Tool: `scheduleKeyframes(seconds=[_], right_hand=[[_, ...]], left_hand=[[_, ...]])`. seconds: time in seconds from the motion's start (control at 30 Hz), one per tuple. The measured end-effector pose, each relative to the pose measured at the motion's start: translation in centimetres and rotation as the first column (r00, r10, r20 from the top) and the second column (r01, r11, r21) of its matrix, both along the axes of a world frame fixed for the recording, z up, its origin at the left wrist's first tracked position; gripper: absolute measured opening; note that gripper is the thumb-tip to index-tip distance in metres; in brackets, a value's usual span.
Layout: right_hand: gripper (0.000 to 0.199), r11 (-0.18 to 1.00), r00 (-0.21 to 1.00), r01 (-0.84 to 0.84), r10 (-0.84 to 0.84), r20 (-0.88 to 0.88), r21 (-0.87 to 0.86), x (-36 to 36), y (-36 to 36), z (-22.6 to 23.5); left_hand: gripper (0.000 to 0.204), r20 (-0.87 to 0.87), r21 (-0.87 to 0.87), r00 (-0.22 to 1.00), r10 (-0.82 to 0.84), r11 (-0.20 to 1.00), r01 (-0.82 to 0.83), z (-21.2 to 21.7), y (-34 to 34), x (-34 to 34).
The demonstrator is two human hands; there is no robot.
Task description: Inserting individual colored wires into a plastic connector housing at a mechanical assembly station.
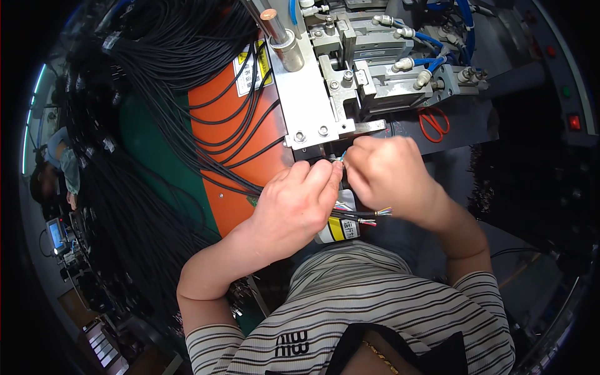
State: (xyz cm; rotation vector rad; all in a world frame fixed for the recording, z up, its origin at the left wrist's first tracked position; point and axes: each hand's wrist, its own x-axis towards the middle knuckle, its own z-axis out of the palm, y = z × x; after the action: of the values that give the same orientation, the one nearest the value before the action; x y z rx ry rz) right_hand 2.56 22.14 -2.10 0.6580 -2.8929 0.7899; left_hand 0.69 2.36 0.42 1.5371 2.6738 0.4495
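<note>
My left hand (299, 203) is closed, its thumb and fingers pinching a cable end just below the metal plate of the machine. Beside it, my right hand (389, 170) is closed too, its fingertips meeting the left ones at the thin blue and white wires (341, 157). Most of the held cable is hidden by my fingers. Below my left hand, several black cables (353, 214) stick out with their stripped coloured wire ends apart. They lie over a white and yellow label (340, 230).
A pneumatic machine (394, 84) with blue hoses stands ahead. Black cables (181, 56) bundle over an orange panel (219, 131) and green surface (156, 150) at the left. Red-handled scissors (434, 124) lie right of the machine. Another person (59, 156) is at the far left.
</note>
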Motion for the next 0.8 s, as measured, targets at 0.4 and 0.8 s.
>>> scheduleKeyframes(seconds=[0.4,0.8], right_hand=[[0.005,0.914,0.98,0.111,-0.167,-0.113,-0.391,0.7,-0.6,-1.8],[0.01,0.839,0.966,0.23,-0.136,0.219,-0.493,0.5,-0.1,-2.3]], left_hand=[[0.064,0.015,0.016,1.0,0.021,1.0,-0.021,-0.4,-0.1,-0.1],[0.037,0.041,0.259,0.983,0.18,0.948,-0.185,-1.8,-3.3,-0.1]])
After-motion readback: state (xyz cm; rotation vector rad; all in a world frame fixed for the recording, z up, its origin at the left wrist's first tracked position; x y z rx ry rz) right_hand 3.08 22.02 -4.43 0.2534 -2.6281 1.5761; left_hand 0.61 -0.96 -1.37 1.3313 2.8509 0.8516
